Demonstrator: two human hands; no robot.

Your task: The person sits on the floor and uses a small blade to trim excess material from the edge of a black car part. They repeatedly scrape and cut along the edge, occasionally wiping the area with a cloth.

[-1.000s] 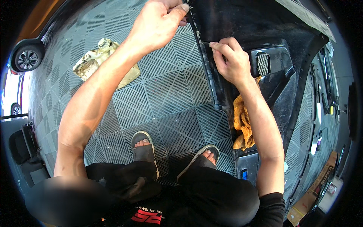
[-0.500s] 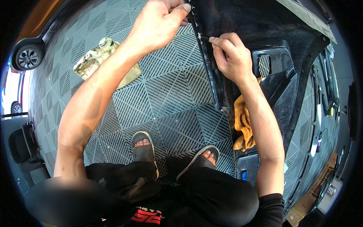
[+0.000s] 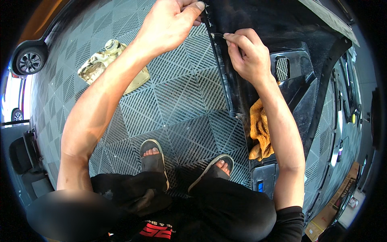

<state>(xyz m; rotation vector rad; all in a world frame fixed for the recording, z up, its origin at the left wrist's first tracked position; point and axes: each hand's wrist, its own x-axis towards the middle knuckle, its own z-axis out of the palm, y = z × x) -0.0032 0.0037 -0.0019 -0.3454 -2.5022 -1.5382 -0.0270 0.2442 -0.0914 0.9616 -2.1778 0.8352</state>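
Observation:
A large black plastic car body panel [image 3: 258,20] lies at the upper right, with pale residue along its left edge. My left hand [image 3: 171,26] is closed on that edge near the top of the picture, thumb on top and fingers partly hidden below. My right hand [image 3: 250,54] is closed in a pinch over the panel, a little nearer to me. From its fingertips a thin pale strand [image 3: 217,34] reaches to the edge; its exact kind is too small to tell. An orange cloth [image 3: 260,129] lies bunched on the panel beside my right forearm.
A yellowish, stained plastic container [image 3: 105,60] rests on the grey tiled grating floor [image 3: 169,101] behind my left forearm. My sandalled feet [image 3: 153,157] stand below. A car wheel [image 3: 30,62] is at the far left, a cardboard box [image 3: 328,213] at the lower right.
My right hand has shifted slightly away from me along the panel edge, and the thin strand shows more plainly. The left hand keeps its grip, nearly unmoved.

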